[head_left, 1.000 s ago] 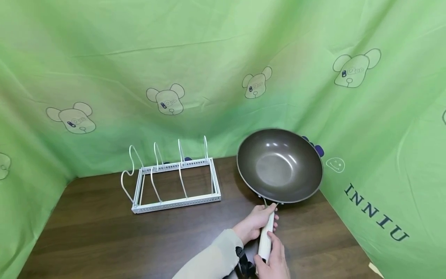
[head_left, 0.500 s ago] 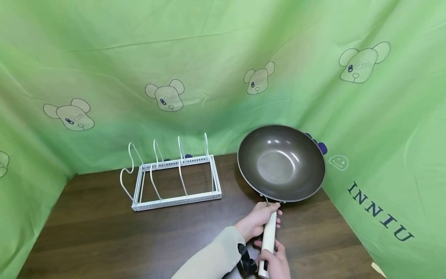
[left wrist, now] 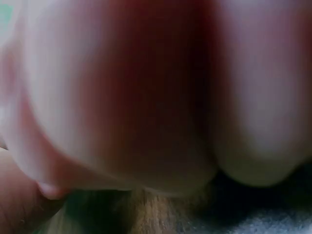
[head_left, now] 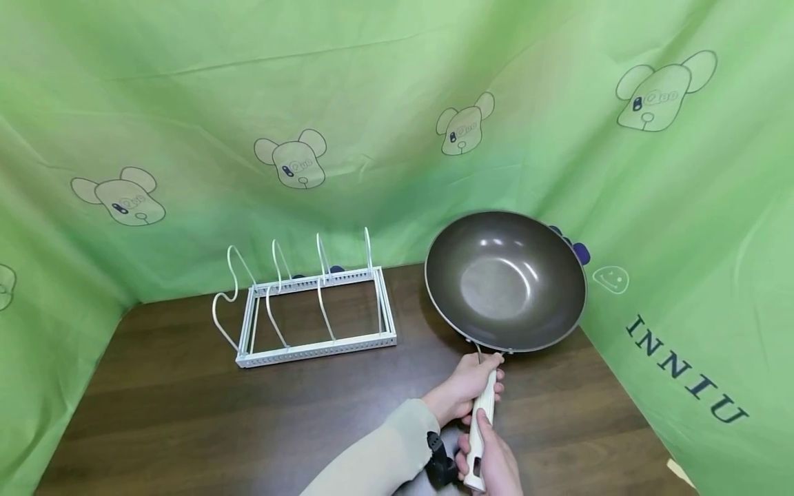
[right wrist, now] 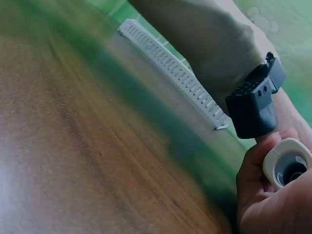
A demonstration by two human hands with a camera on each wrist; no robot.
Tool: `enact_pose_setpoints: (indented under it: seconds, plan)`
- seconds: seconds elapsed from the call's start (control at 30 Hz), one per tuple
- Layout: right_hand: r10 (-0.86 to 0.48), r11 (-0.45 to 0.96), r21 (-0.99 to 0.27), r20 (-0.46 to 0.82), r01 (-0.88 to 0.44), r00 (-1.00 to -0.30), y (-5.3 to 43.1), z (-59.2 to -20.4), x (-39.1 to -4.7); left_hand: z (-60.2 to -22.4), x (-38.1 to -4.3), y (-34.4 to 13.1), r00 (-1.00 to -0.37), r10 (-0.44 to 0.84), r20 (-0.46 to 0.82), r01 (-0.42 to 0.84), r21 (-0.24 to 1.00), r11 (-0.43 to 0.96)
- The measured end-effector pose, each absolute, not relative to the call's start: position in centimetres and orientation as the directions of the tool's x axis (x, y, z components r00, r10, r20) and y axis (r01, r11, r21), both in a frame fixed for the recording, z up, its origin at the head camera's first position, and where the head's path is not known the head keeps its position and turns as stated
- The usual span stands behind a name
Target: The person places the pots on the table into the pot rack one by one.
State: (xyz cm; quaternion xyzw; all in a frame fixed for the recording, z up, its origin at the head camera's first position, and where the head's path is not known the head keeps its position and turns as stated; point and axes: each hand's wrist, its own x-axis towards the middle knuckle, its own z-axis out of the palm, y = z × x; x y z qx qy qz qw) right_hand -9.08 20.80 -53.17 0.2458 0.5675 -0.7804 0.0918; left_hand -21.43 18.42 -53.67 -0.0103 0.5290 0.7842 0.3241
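Bright, even light over the head view, and there's the glare: small white glints at twelve o'clock inside the pan [head_left: 496, 289], a longer curved streak nearer two. Soft shadow hugs its underside at eight o'clock, while a pale sheen spreads over the worktop [head_left: 279, 427] towards six. Across to the left wrist, much dimmer here! Blurred fingers [left wrist: 258, 107] swamp the frame, reddish-dark at twelve o'clock. Right wrist now: milky glare at eight, a hazy green band slanting from eleven to five, the rack [right wrist: 170, 70] reasonably crisp at one.
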Motion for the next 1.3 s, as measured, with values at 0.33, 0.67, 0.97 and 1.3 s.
enact_pose_setpoints:
  seconds: [0.33,0.67,0.97,1.3]
  plan:
    - [0.109,-0.425,-0.828,-0.448,0.365,-0.887,20.8,-52.8,-9.2,-52.9,-21.5,18.5,-0.792,0.521,-0.319,-0.501,0.827,-0.256]
    - [0.088,-0.441,-0.836,-0.404,0.328,-0.911,21.0,-52.8,-9.0,-52.8,-21.3,18.3,-0.788,0.532,-0.31,-0.494,0.834,-0.245]
    - [0.157,-0.42,-0.846,-0.425,0.329,-0.892,20.4,-53.3,-9.3,-53.4,-21.1,18.3,-0.808,0.509,-0.298,-0.458,0.861,-0.223]
    - [0.237,-0.296,-0.886,-0.43,0.357,-0.871,19.9,-53.9,-8.9,-53.4,-20.2,18.2,-0.814,0.48,-0.328,-0.452,0.877,-0.166]
